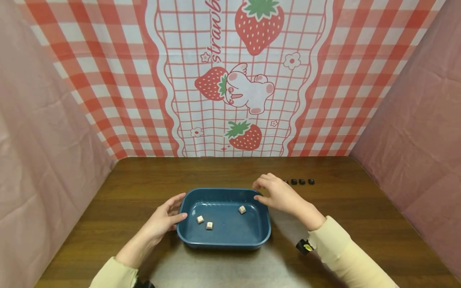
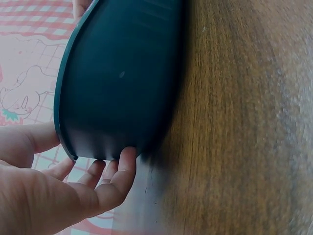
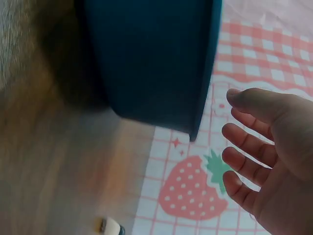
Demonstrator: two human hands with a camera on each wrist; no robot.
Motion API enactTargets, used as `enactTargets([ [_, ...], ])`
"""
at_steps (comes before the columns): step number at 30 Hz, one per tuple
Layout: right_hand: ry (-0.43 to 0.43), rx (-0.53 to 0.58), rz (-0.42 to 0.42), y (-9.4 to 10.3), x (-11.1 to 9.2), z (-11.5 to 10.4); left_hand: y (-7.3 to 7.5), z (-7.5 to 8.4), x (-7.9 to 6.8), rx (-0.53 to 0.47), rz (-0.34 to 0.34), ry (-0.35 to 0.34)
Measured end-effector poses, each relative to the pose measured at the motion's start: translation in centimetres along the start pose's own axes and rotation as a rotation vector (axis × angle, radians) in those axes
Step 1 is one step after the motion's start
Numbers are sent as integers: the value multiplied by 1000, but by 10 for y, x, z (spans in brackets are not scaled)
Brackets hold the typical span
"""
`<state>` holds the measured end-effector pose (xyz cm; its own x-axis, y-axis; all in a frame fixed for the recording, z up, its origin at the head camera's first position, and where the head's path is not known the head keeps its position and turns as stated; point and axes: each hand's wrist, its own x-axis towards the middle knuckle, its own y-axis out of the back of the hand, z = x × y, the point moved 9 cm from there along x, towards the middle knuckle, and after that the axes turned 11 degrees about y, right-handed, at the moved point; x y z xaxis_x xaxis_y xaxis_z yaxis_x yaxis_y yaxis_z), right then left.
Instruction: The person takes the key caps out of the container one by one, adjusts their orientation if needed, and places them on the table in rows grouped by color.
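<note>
A blue rectangular tray is at the middle of the wooden table. Inside it are three cream keycaps: two near the left end, one of them this keycap, and a single keycap toward the back right. My left hand grips the tray's left end, thumb at the rim and fingers bent against the outer wall. Over by the back right corner, my right hand hovers with relaxed fingers. The right wrist view shows that hand apart from the tray, holding nothing.
Behind my right hand, several black keycaps stand in a row on the table. A small white and dark piece shows at the bottom of the right wrist view. A strawberry-print cloth hangs behind; pink cloth borders the sides.
</note>
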<state>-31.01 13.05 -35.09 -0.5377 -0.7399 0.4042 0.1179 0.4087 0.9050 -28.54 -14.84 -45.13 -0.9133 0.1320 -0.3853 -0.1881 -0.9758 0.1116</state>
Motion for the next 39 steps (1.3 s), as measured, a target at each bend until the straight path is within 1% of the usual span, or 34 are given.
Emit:
enactTargets([
  [9,51,30,-70,-28,6,-15,-1,0,0,-8,-9,-3],
  [14,84,8,-93,-40,9,-23,-1,0,0,-10,-11,-2],
  [19,86,-22,-127,-49,12,-27,0,0,0,-11,-5,-3],
  [22,88,-64,-150,-55,13,-27,0,0,0,-16,-7,-7],
  [26,103,-152,-180,-61,14,-27,-1,-1,1,-22,-12,-7],
  [32,162,-278,-174,-66,16,-30,-1,-1,0,-25,-5,-5],
  [36,169,-317,-194,-71,17,-29,0,0,-1,-23,0,-10],
  [39,178,-356,-212,-73,17,-30,-1,1,-2,-24,-13,-16],
])
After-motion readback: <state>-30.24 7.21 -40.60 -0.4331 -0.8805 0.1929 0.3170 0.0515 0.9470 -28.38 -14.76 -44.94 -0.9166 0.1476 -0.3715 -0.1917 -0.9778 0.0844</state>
